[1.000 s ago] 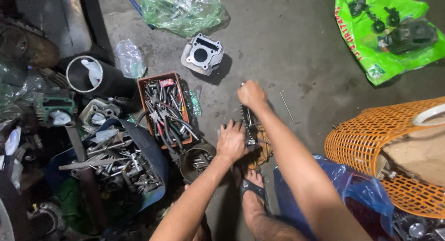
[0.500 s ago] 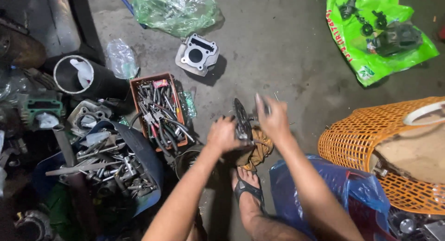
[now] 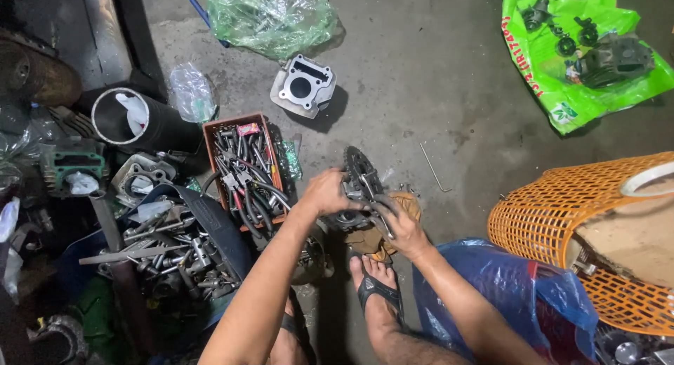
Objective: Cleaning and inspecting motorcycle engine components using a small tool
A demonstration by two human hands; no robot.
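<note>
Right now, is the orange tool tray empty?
No, the orange tool tray is packed with wrenches and other hand tools, just beyond the left hand that grips the toothed metal part.

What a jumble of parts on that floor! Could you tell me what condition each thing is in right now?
Left hand: gripping the toothed metal part.
Right hand: holding the same part from below.
Toothed metal part: lifted, held on edge.
Orange tool tray: open, full of tools.
Cylinder block: lying flat, bore up.
Orange basket: tipped on its side.
Green bag: spread flat, parts on it.
</note>
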